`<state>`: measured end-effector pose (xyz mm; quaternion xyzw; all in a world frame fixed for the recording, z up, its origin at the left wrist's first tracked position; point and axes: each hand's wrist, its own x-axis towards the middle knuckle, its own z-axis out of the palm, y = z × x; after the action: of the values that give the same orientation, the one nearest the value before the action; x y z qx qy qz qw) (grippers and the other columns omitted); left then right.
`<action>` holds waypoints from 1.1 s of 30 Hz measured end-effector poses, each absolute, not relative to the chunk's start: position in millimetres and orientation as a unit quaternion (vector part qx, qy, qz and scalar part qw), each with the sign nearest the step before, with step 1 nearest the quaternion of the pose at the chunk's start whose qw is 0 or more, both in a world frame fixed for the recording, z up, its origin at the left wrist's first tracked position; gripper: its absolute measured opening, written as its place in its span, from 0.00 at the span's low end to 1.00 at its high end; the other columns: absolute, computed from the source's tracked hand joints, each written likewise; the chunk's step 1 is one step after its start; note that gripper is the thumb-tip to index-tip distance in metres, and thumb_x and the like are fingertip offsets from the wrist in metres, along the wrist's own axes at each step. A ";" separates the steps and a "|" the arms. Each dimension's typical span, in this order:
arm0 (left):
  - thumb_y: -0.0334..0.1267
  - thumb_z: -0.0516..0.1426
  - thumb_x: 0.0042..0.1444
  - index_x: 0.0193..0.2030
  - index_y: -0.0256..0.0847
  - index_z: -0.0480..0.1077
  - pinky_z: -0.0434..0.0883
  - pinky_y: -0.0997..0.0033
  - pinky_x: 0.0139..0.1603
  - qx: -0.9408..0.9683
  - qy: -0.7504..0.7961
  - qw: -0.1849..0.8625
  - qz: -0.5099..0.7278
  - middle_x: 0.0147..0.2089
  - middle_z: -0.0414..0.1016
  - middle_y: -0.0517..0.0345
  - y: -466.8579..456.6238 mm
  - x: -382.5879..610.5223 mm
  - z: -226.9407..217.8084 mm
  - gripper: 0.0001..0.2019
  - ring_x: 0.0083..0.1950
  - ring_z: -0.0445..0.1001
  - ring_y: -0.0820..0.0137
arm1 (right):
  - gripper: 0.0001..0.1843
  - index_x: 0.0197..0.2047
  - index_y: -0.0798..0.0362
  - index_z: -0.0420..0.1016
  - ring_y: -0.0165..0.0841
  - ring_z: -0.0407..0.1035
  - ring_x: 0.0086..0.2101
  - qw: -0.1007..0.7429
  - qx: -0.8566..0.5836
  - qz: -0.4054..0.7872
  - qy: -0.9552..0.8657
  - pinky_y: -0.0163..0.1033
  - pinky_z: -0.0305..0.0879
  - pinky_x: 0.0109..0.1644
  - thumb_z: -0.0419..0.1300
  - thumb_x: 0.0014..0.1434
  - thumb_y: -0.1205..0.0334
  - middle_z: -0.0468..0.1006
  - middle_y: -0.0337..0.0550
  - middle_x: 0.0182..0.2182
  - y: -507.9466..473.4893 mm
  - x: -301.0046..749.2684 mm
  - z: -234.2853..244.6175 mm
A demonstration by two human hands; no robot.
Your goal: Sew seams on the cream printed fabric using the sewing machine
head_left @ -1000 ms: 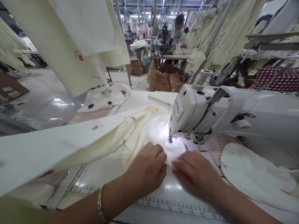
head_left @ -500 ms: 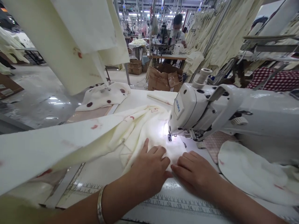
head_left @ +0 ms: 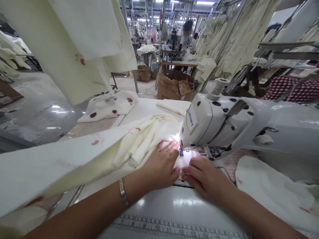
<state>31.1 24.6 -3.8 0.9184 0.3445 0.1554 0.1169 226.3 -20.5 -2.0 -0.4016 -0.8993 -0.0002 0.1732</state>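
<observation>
Cream fabric (head_left: 147,136) with small red printed marks lies bunched across the machine bed and trails off to the left. My left hand (head_left: 159,167) rests on it with fingers stretched forward, just left of the presser foot (head_left: 181,152). My right hand (head_left: 208,177) is closed at the fabric's near edge, fingers curled and thumb pressed in, right of the foot. The two thumbs almost meet. The white sewing machine (head_left: 199,124) has its lamp lit over the needle area, and part of the fabric under the foot is hidden by glare and fingers.
A printed ruler (head_left: 169,229) runs along the table's near edge. A cut cream piece (head_left: 264,189) lies at the right. Spotted fabric (head_left: 109,106) sits at the back left, below hanging cream panels (head_left: 87,36). Beyond stand a cardboard box (head_left: 169,87) and a person (head_left: 188,38).
Both hands have moved forward toward the presser foot, and the fabric between them has gone further under it. My left fingers now lie flatter, beside the foot. The view has shifted slightly.
</observation>
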 end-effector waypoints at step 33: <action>0.35 0.54 0.58 0.28 0.37 0.70 0.67 0.70 0.39 0.924 0.306 0.115 0.200 0.33 0.69 0.56 58.1 39.1 1.2 0.09 0.36 0.67 0.70 | 0.09 0.38 0.48 0.74 0.41 0.71 0.34 0.208 -0.518 -0.118 -0.821 0.44 0.65 0.32 0.53 0.60 0.62 0.77 0.48 0.33 -4.4 252.5 -13.6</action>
<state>39.1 58.1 1.2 0.9237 0.3062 0.1997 0.1149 252.5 -4.4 -13.6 -0.5180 -0.8212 -0.1180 0.2082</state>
